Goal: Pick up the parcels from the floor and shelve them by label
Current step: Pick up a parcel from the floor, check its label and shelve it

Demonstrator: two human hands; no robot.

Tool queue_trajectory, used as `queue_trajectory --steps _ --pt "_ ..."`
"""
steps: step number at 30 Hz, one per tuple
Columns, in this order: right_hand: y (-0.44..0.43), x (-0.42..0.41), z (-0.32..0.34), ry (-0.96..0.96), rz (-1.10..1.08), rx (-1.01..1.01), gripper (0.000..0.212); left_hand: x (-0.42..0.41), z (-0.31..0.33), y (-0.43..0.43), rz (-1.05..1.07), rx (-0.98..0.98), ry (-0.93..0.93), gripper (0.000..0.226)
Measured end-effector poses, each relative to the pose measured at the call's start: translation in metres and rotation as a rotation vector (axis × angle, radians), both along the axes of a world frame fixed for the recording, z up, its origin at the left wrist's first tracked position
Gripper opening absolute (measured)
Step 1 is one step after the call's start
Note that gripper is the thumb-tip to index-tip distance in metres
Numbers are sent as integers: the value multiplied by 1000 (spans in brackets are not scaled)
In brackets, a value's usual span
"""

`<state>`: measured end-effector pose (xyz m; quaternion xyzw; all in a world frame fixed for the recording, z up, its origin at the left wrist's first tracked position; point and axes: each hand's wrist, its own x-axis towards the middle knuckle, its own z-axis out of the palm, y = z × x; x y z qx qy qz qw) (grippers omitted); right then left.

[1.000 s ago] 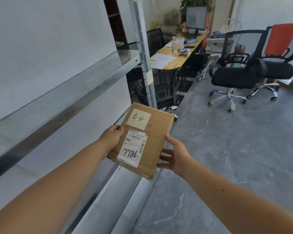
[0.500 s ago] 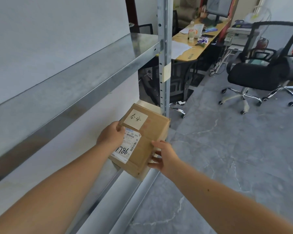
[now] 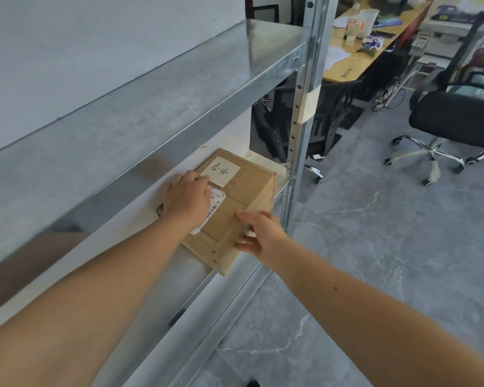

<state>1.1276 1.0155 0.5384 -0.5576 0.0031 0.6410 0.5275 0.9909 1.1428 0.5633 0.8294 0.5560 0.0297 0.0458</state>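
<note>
I've got the cardboard parcel (image 3: 235,208) lying flat on the lower shelf (image 3: 140,230) of the metal rack, right at its far end, just beside the front upright post (image 3: 305,113). Its near corner sticks out a bit past the shelf's front edge.

My left hand (image 3: 186,198) lies palm-down on top of the box, over the printed shipping label (image 3: 211,210); only the barcode strip & a few digits show past the knuckles. Fingers are curled loosely on the top face, so the grip is a flat press, not a wrap-round hold.

My right hand (image 3: 260,236) is at the box's outer side, near the front corner. Thumb sits on the top edge, fingers spread and part open against the side wall, touching cardboard. Grip is loose, w/ the hand about half open, steadying the parcel more than clamping it.

A cream note (image 3: 220,171) w/ two handwritten characters is stuck on the far part of the top face, just beyond my left fingertips. Brown tape runs lengthwise down the lid.

Upper shelf (image 3: 179,88) is bare galvanised metal, overhanging the parcel's spot. White wall behind the rack.

Past the post: a wooden tabletop (image 3: 355,55) w/ papers, a cup and small clutter, plus a black office chair (image 3: 456,118) on the grey marbled floor (image 3: 375,247).
</note>
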Motion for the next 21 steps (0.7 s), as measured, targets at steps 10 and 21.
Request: queue_trajectory --steps 10,21 --pt "13 -20 8 -39 62 -24 104 -7 -2 0 28 -60 24 54" --pt "-21 8 3 -505 330 -52 96 -10 2 -10 -8 -64 30 59"
